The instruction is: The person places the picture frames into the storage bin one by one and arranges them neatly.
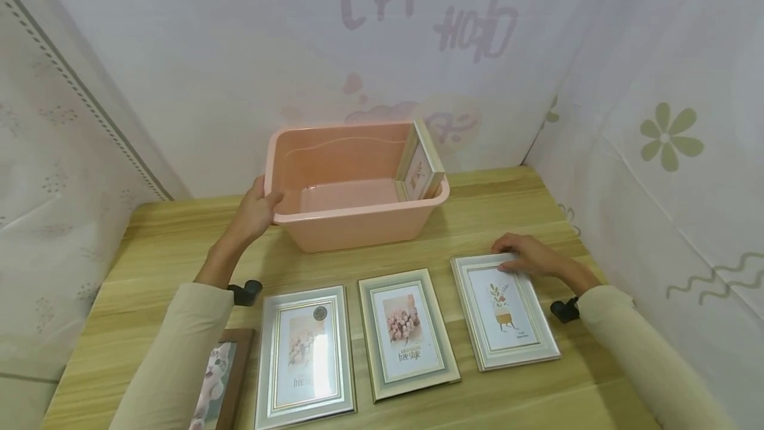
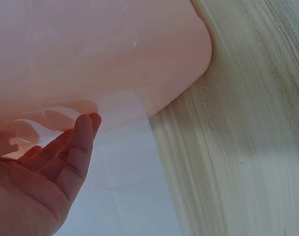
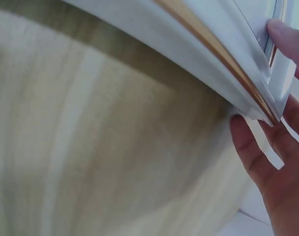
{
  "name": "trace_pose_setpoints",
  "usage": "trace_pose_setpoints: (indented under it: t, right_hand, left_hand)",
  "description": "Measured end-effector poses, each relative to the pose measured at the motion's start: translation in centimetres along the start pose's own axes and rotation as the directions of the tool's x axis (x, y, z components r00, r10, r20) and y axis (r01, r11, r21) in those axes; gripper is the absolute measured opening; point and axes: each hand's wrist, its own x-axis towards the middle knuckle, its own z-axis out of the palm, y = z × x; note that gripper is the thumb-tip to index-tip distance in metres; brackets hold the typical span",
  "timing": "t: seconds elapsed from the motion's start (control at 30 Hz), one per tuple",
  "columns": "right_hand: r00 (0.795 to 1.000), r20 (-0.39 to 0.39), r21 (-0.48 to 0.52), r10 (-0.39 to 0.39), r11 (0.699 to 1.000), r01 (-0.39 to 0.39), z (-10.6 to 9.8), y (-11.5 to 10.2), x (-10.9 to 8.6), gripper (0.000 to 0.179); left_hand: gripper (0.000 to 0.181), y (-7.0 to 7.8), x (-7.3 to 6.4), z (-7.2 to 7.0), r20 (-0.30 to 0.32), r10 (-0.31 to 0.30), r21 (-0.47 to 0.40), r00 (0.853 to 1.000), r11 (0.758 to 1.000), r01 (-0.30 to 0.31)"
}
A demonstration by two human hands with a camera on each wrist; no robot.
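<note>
My left hand (image 1: pixel 255 211) grips the left end of a pink plastic basin (image 1: pixel 358 225), thumb over the rim and fingers under it. In the left wrist view, the fingers (image 2: pixel 83 142) of that hand lie against the basin's outer wall. One picture frame (image 1: pixel 420 163) leans upright inside the basin's right end. My right hand (image 1: pixel 528 256) pinches the top edge of a silver picture frame (image 1: pixel 540 344) with a potted-plant print, thumb on its face. In the right wrist view, the fingers (image 3: pixel 250 147) reach behind the frame's edge (image 3: pixel 154 46).
Two more frames, a silver one (image 1: pixel 268 363) and a cream-gold one (image 1: pixel 367 350), lie side by side on the wooden table (image 1: pixel 179 244). A brown frame (image 1: pixel 235 377) with a kitten picture is partly hidden by my left sleeve. Patterned cloth (image 1: pixel 209 85) hangs behind and beside the table.
</note>
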Motion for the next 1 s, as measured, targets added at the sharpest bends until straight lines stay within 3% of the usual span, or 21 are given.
trace_pose_setpoints:
  t: [0.17, 0.33, 0.67, 1.0]
  right_hand:
    - [0.999, 0.043, 0.060, -0.003, 0.998, 0.000, -1.0, -0.6, -0.2, 0.019]
    - [1.000, 0.025, 0.076, 0.000, 0.997, -0.001, -2.0, -1.0, -0.4, 0.018]
    - [0.993, 0.033, 0.208, 0.111, 0.971, -0.115, -4.4, -1.5, -0.5, 0.029]
    - [0.997, 0.030, 0.276, 0.070, 0.958, -0.075, -7.1, -3.5, -0.7, 0.023]
  left_hand:
    - [0.055, 0.0, 0.0, 0.0, 0.000, -0.014, 0.018, 1.000, 1.000, 0.014]
    - [0.056, 0.0, 0.2, 0.0, 0.003, -0.015, 0.013, 1.000, 1.000, 0.015]
    - [0.056, -0.4, 0.3, -0.1, 0.005, -0.010, 0.007, 1.000, 1.000, 0.010]
    - [0.055, -0.3, 0.3, -0.1, 0.007, -0.007, 0.011, 1.000, 1.000, 0.007]
